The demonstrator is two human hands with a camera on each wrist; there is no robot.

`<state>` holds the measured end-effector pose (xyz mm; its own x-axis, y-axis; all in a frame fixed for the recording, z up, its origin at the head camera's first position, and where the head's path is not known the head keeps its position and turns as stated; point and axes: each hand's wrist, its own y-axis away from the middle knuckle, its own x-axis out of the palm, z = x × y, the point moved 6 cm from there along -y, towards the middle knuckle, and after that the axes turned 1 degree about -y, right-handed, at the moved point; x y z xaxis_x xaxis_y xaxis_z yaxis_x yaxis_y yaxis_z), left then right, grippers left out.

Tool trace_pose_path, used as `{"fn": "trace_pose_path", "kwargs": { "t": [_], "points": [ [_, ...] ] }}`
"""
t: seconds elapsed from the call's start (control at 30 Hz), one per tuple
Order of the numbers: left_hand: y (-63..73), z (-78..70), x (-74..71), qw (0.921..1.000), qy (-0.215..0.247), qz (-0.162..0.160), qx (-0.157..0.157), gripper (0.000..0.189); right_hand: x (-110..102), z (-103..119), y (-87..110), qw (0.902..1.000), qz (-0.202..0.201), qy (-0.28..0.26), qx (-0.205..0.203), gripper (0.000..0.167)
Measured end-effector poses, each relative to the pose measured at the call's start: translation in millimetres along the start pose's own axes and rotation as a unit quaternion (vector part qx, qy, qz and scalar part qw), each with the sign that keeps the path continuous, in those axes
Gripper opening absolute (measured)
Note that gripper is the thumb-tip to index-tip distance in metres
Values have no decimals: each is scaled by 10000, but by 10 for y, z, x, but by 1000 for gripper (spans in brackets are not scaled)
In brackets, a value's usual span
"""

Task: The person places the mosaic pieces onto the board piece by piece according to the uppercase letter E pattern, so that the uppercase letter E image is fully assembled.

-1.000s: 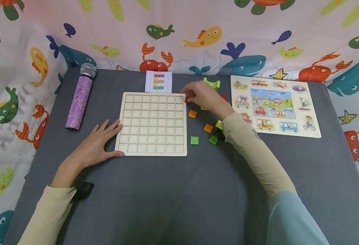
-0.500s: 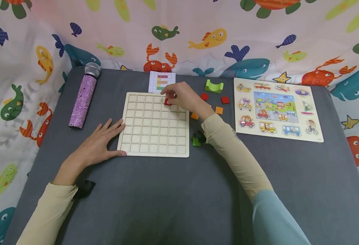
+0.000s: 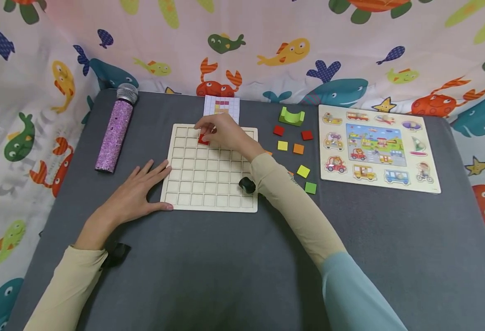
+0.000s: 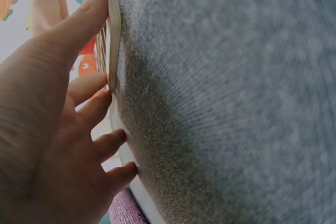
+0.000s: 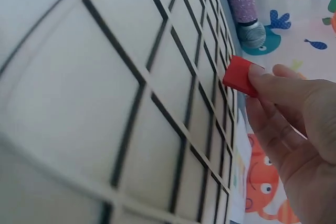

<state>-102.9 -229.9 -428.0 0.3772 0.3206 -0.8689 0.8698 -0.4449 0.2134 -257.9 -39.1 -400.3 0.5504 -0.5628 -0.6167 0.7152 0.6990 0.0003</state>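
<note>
Between thumb and fingers, my right hand (image 3: 225, 133) pinches a red square tile (image 5: 239, 75) over the far rows of a wooden grid board (image 3: 209, 177). In the right wrist view the tile is tilted near the board's surface; whether it touches cannot be told. My left hand (image 3: 132, 195) lies with spread, straight fingers at the board's left edge, the thumb at its near left corner. In the left wrist view, the thumb (image 4: 86, 14) rests along the board's rim (image 4: 113, 35). Behind the board is a paper card (image 3: 231, 106) with a coloured pattern, partly covered by my right hand.
Right of the board lie loose red tiles (image 3: 278, 130), yellow tiles (image 3: 303, 171), orange tiles (image 3: 298, 149) and a green tile (image 3: 310, 187). A green curved block (image 3: 292, 117) stands behind them. A picture puzzle (image 3: 412, 177) lies far right, a glittery microphone (image 3: 114, 133) at left.
My right hand has carried the red tile leftward from the board's right edge, across its far rows. My left hand stays at the board's edge. The head view has shifted slightly.
</note>
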Motion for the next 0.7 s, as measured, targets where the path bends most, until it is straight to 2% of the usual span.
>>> {"fn": "trace_pose_path", "kwargs": {
  "t": [0.37, 0.57, 0.7],
  "points": [
    [2, -5, 5, 9999, 68, 126, -45, 100, 118, -36, -48, 9990, 99, 324, 281, 24],
    [-4, -4, -6, 10000, 67, 35, 10, 98, 132, -48, -55, 9981, -21, 465, 393, 22],
    [4, 4, 3, 10000, 50, 72, 8, 98, 144, -24, -41, 9976, 187, 519, 424, 25]
  ]
}}
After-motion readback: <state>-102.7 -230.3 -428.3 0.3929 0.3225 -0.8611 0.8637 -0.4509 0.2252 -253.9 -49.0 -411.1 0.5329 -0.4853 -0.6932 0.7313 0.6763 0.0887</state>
